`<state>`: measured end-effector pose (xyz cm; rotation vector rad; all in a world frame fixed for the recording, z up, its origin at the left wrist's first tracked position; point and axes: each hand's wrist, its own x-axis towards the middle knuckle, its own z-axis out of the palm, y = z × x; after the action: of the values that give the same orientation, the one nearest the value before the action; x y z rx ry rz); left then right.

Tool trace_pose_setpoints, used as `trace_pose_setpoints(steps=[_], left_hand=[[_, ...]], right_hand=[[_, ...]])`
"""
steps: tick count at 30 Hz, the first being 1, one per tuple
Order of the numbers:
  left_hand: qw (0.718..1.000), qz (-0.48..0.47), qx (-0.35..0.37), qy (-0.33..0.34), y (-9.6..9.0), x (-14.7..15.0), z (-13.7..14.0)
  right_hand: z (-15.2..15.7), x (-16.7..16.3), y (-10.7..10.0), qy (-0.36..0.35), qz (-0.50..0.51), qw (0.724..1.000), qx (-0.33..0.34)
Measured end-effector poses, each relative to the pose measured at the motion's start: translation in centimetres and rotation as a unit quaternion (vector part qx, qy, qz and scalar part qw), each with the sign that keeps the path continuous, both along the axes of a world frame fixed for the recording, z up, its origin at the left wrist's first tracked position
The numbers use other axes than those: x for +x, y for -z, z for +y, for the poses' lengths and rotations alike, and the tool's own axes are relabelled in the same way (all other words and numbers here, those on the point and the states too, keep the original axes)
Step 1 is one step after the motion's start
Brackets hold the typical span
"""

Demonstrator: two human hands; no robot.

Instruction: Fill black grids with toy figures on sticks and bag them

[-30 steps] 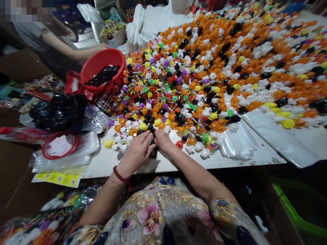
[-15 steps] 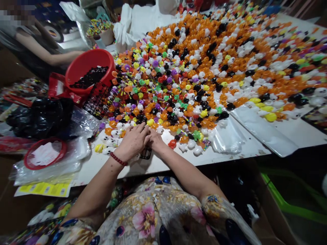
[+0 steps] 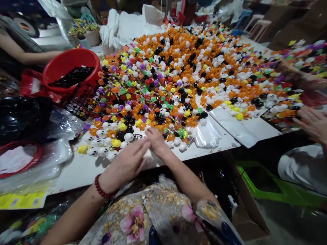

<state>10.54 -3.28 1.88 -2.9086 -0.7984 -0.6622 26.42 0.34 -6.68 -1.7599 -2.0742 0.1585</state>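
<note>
My left hand (image 3: 124, 161), with a dark red bead bracelet (image 3: 100, 186), is over the table's front edge. Its fingers are stretched out and close together, tips beside my right hand; a pale patch shows beneath them. Curled downward, my right hand (image 3: 156, 141) is low at the near edge of the toy pile, and whatever its fingers hold is hidden. Left of its fingertips a bit of black plastic grid (image 3: 138, 136) shows. White ghost-like toys (image 3: 103, 151) and a yellow one (image 3: 83, 149) lie left of my hands. White pieces (image 3: 182, 146) lie to the right.
A big heap of orange, white and black small toys (image 3: 178, 51) covers the table (image 3: 63, 173). At left stand a red basin (image 3: 94, 63) with black grids and a leaning black grid (image 3: 83, 100). Clear bags (image 3: 232, 127) lie right. Co-workers' hands (image 3: 313, 124) show at the right.
The view has swung right, bringing a co-worker's hands in at the right edge. My left hand has come back toward me, its fingers straightened. The black grid beneath my hands is now mostly out of sight.
</note>
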Motion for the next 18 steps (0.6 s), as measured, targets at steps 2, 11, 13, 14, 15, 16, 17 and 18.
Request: trace_pose_setpoints(steps=[2, 11, 13, 14, 15, 16, 17, 18], left_hand=[[0.996, -0.012, -0.052, 0.070, 1.7, 0.0, -2.1], [0.991, -0.036, -0.016, -0.127, 11.3, -4.0, -5.1], [0.982, -0.036, -0.006, -0.186, 12.0, -4.3, -5.5], [0.978, -0.034, -0.003, -0.205, 12.3, -4.2, -5.6], [0.976, -0.030, -0.001, -0.217, 12.5, -4.1, -5.6], [0.975, -0.027, -0.001, -0.222, 12.7, -3.9, -5.4], [0.974, -0.023, -0.001, -0.224, 12.9, -3.7, -5.2], [0.974, -0.020, -0.005, -0.225, 13.1, -3.5, -4.8]], right_hand=[[-1.2, 3.1, -0.8, 0.035, -0.056, 0.998, 0.016], [0.7, 8.2, -1.8, 0.071, -0.132, 0.984, -0.094], [1.2, 7.8, -1.7, 0.080, -0.108, 0.987, -0.086], [1.3, 7.6, -1.7, 0.085, -0.082, 0.990, -0.071], [1.3, 7.5, -1.7, 0.090, -0.046, 0.993, -0.056], [1.3, 7.3, -1.7, 0.092, 0.000, 0.995, -0.044], [1.2, 7.2, -1.7, 0.092, 0.053, 0.994, -0.040], [1.0, 6.9, -1.6, 0.090, 0.110, 0.989, -0.043]])
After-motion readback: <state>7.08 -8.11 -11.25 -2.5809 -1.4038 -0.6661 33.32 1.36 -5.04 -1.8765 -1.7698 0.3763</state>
